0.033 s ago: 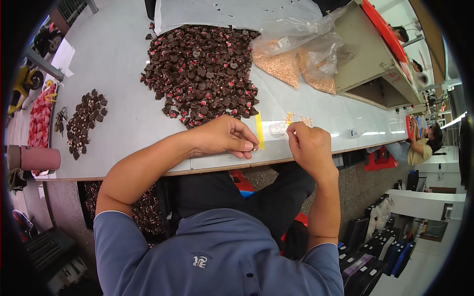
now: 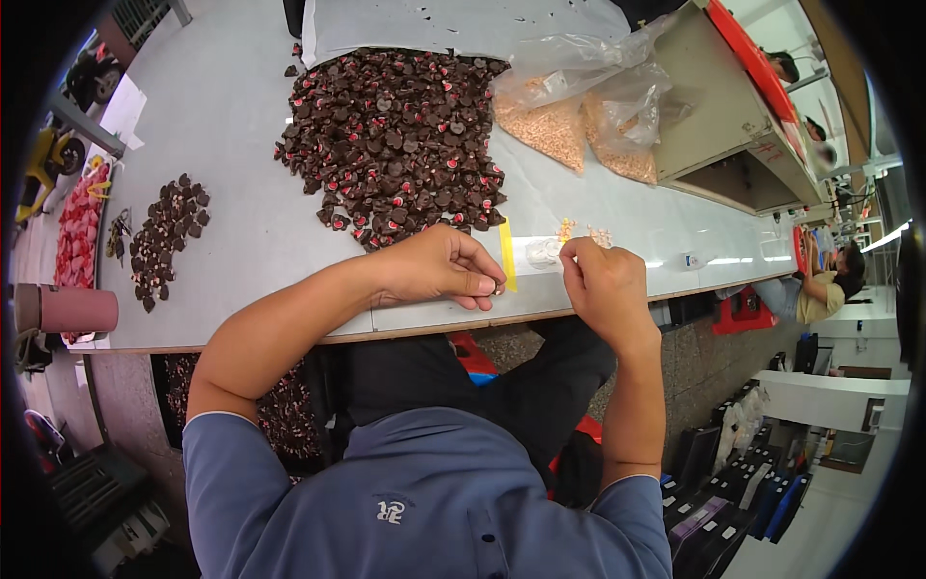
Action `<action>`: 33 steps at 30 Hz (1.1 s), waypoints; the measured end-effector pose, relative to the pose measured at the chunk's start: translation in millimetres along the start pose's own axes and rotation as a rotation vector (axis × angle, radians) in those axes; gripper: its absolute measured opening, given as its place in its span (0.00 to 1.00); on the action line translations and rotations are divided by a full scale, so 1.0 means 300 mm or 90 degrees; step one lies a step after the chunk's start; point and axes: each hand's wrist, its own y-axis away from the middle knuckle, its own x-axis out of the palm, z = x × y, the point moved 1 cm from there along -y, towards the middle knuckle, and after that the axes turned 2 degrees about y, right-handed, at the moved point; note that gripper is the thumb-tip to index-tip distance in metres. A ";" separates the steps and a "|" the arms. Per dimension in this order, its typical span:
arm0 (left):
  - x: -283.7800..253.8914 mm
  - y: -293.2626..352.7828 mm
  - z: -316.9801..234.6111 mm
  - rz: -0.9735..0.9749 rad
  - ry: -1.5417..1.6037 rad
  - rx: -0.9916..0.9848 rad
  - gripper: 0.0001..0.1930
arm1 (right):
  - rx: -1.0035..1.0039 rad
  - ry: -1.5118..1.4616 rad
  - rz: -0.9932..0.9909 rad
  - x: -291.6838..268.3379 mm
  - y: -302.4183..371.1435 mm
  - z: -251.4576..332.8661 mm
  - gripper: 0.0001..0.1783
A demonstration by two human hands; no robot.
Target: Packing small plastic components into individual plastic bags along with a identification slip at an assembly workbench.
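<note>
My left hand [image 2: 434,267] is closed at the table's front edge, its thumb and forefinger pinching a small dark brown piece [image 2: 498,287] with a pale spot. Most of that piece is hidden by the fingers. My right hand [image 2: 614,288] is closed in a pinch beside a whitish patch [image 2: 543,254] on the tabletop; whatever its fingertips hold is too small to make out. Tiny yellow and orange bits [image 2: 565,230] lie just beyond it, with paler bits [image 2: 600,236] alongside. Beyond my left hand spreads a large heap of dark brown pieces [image 2: 395,145], some showing red-and-white faces.
A smaller group of dark pieces [image 2: 169,232] lies at the left. Yellow tape [image 2: 507,253] is stuck between my hands. Clear bags of pale orange bits [image 2: 545,125] rest beside a beige metal box [image 2: 719,106] at the back right. A pink cup [image 2: 87,310] stands far left.
</note>
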 end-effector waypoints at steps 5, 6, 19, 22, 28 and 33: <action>0.002 0.006 0.001 0.005 0.003 -0.004 0.14 | -0.016 0.032 0.019 0.012 -0.014 0.001 0.06; 0.003 0.005 -0.002 0.006 0.003 -0.004 0.14 | -0.016 0.037 0.026 0.014 -0.013 -0.002 0.06; -0.010 0.001 0.000 0.016 0.036 0.006 0.15 | 0.081 -0.299 -0.079 0.023 0.021 0.106 0.06; -0.012 -0.005 0.006 0.015 0.037 0.009 0.15 | 0.071 -0.321 -0.080 0.054 0.024 0.152 0.05; -0.010 -0.006 0.006 0.003 0.036 0.004 0.15 | 0.044 -0.289 -0.119 0.084 0.017 0.178 0.05; -0.011 -0.002 0.004 -0.001 0.038 0.002 0.15 | 0.017 -0.260 -0.125 0.093 0.009 0.190 0.05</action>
